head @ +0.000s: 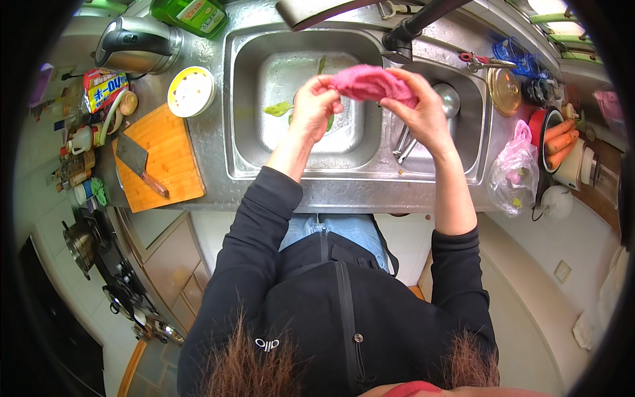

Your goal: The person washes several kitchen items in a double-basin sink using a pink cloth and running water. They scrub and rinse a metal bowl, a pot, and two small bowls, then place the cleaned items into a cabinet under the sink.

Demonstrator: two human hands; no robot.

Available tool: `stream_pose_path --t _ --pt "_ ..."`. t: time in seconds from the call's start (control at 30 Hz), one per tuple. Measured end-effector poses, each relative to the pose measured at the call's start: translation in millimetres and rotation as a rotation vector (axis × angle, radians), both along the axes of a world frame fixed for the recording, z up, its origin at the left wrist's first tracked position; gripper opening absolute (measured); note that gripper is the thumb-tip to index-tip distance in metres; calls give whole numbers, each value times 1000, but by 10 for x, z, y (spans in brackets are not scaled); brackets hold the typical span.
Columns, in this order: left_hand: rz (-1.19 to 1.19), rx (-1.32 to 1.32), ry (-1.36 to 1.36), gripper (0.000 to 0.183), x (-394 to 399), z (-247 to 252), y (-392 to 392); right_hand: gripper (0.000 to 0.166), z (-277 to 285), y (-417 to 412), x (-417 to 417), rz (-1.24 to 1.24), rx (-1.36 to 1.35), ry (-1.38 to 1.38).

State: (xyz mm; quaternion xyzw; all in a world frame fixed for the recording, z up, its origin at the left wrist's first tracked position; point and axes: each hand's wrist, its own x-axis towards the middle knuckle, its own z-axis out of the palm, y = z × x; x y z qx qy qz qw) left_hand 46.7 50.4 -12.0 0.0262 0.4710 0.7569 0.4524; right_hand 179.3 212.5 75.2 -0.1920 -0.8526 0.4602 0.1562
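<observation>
A pink cloth (372,83) is stretched between my two hands above the double stainless steel sink. My left hand (317,101) pinches its left end over the large basin (245,109). The right end is gripped between thumb and fingers by my right hand (421,106), near the divider and the smaller basin (464,141). Green leaves (279,108) lie on the wet floor of the large basin, partly hidden by my left hand. Beside my right hand, a metal ladle (448,99) rests in the smaller basin with metal handles below it.
A black faucet (404,37) reaches over the sink. Left of it stand stacked bowls (191,92), a kettle (139,44) and a wooden cutting board (173,164) bearing a cleaver (133,154). On the right are a plastic bag (515,173), carrots (560,141) in a pot and a glass lid (504,92).
</observation>
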Motion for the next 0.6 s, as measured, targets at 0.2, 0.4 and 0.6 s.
stream_pose_path --t 0.2,0.4,0.6 --pt "217 247 139 20 -287 636 623 33 323 324 -152 -170 320 361" --pt "0 -471 102 36 -374 101 767 44 -559 647 -55 -174 689 -97" --pt "270 -349 703 40 244 28 -250 14 -109 -502 -218 -54 371 600"
